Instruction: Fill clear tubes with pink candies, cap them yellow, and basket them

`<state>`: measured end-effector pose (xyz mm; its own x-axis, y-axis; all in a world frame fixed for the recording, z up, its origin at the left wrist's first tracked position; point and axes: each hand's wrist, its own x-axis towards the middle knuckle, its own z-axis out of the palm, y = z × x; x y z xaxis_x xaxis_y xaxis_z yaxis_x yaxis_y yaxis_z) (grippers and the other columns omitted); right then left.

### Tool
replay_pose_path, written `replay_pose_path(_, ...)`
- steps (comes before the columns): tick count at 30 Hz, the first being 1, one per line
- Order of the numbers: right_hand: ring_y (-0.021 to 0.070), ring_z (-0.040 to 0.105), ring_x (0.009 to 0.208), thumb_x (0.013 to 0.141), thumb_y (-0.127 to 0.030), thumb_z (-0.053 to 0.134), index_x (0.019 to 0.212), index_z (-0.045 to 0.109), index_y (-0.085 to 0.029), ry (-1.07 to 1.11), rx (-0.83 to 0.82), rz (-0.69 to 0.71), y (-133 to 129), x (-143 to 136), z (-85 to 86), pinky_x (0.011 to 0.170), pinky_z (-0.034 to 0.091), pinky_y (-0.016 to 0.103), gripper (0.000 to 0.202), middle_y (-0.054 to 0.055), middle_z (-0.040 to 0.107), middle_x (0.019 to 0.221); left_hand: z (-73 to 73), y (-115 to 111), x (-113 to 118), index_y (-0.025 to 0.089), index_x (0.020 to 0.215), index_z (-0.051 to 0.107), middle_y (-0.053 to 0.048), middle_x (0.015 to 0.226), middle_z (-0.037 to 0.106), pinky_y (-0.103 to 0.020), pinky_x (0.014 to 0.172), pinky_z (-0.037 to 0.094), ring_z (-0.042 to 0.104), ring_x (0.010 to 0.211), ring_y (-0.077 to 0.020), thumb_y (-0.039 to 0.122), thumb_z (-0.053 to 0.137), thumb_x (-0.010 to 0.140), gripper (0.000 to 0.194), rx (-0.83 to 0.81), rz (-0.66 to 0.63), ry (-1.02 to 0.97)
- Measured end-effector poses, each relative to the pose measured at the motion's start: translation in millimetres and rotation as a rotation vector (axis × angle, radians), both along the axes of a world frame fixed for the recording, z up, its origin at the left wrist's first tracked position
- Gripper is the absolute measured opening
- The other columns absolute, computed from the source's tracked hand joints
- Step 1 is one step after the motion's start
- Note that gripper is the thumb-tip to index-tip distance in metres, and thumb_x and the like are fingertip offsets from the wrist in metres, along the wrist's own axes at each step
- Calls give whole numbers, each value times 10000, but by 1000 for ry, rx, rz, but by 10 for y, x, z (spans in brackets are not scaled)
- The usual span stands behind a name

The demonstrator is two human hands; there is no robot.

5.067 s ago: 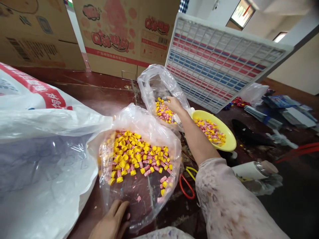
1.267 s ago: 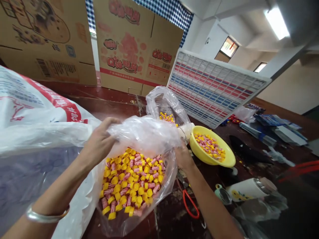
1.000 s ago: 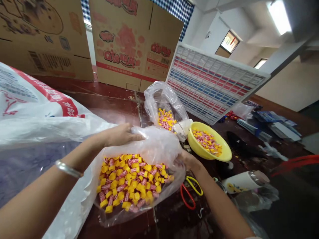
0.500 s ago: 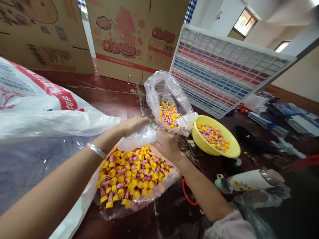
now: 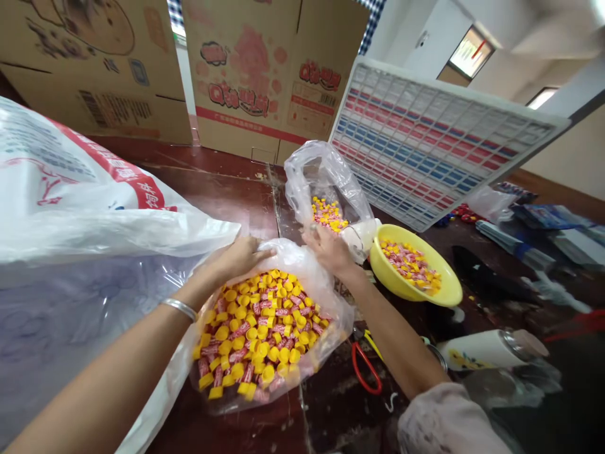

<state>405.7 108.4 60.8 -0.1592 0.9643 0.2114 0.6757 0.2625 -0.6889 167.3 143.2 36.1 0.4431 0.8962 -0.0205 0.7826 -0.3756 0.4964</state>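
A clear plastic bag (image 5: 338, 318) lies in front of me, filled with small pink-wrapped pieces with yellow caps (image 5: 265, 328). My left hand (image 5: 241, 255) is at the bag's far left rim, its fingers closed over the film and the thumb stretched to the right. Just beyond the rim on the right is my right hand (image 5: 328, 249), its fingers curled together; what they hold, if anything, is hidden. Close past those fingertips stands a second clear bag (image 5: 300, 180), opened wide, with smaller yellow and pink pieces inside.
A yellow bowl (image 5: 401, 287) of similar pieces stands to the right. Red-handled scissors (image 5: 363, 372) and a white bottle (image 5: 472, 350) lie nearer. Behind are cardboard boxes (image 5: 255, 69) and a white wire rack (image 5: 425, 132). A big white printed sack (image 5: 94, 233) covers the left side.
My hands have moved apart: the left toward the left rim, the right up toward the second bag. The bag's mouth film now shows between them. The view has shifted slightly.
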Motion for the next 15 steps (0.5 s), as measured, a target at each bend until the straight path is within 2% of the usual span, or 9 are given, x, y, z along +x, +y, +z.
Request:
replay_pose_path(2, 322, 502, 1317, 960, -632, 550, 1259, 630, -197, -139, 111, 46, -136, -90, 72, 1137, 346, 486, 534, 139, 639, 1335, -31, 119, -17, 143, 908, 684, 13, 786, 685, -319, 662, 574, 667, 678, -148, 527, 571, 992, 409, -64, 7, -25)
replay_pose_path(3, 341, 423, 1402, 934, -627, 607, 1342, 588, -197, -287, 166, 111, -190, -160, 63, 1184, 281, 514, 594, 153, 574, 1442, -47, 156, -14, 141, 917, 687, 13, 797, 687, -311, 647, 575, 670, 680, -149, 521, 584, 988, 401, -88, 12, -37)
replay_pose_path(5, 374, 363, 1452, 877, -587, 722, 1429, 530, -187, -558, 182, 196, -224, -304, -34, 1200, 242, 551, 708, 189, 508, 1519, -82, 181, 4, 139, 961, 694, 2, 848, 704, -315, 658, 587, 686, 714, -159, 495, 601, 985, 369, -111, 28, -66)
replay_pose_path(7, 360, 504, 1335, 895, -482, 750, 1411, 554, -178, -640, 93, 190, -138, -388, -179, 1124, 353, 499, 630, 213, 605, 1403, -117, 128, 9, 143, 1038, 694, -21, 938, 726, -350, 718, 604, 706, 783, -177, 477, 603, 988, 350, -89, 62, -105)
replay_pose_path(10, 283, 668, 1054, 941, -420, 711, 1241, 678, -193, -573, -17, 204, 159, -324, -323, 918, 471, 348, 377, 131, 752, 1103, -166, -115, -69, 160, 1277, 623, -111, 1230, 700, -477, 953, 564, 690, 1088, -254, 463, 554, 1010, 410, 45, 144, -171)
replay_pose_path(12, 232, 689, 920, 941, -464, 691, 1060, 745, -202, -499, -87, 260, 387, -204, -345, 806, 474, 277, 293, 55, 769, 959, -214, -381, -190, 173, 1440, 509, -161, 1430, 597, -529, 1117, 447, 562, 1325, -304, 473, 500, 1018, 518, 147, 177, -201)
replay_pose_path(13, 210, 684, 855, 936, -494, 677, 973, 760, -195, -461, -128, 291, 491, -144, -343, 751, 469, 254, 312, 28, 762, 895, -252, -533, -267, 176, 1497, 450, -173, 1496, 543, -531, 1162, 398, 497, 1395, -315, 478, 470, 1022, 563, 182, 186, -209)
replay_pose_path(15, 173, 651, 729, 922, -555, 640, 838, 764, -174, -393, -215, 344, 662, -51, -341, 649, 448, 232, 410, 0, 729, 778, -371, -843, -430, 178, 1557, 377, -185, 1533, 505, -528, 1165, 396, 481, 1409, -325, 468, 430, 1027, 606, 214, 213, -211)
